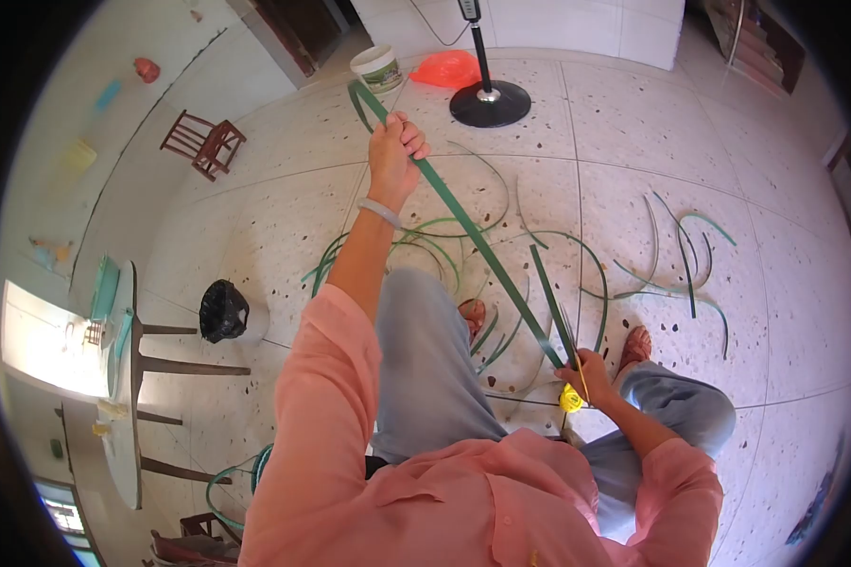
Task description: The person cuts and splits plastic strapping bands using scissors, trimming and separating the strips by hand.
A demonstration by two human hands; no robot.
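Note:
A long green strap (477,236) runs slantwise between my two hands. My left hand (397,151), with a bracelet at the wrist, is closed around its upper part, and the strap's end curls over beyond the fist. Low on the right, my right hand (586,378) is closed on the lower part of the strap, where a second green length stands up beside it. A yellow tape measure (571,398) hangs at the right hand, with a thin yellow strip by the fingers. Whether the fingers hold the tape too is too small to tell.
Loose green strips (686,255) lie scattered on the tiled floor (662,378) around my feet. Ahead are a black stand base (490,103), a red bag (446,68) and a white bucket (376,69). To the left are a small chair (203,142), a black-lined bin (223,310) and a table (123,378).

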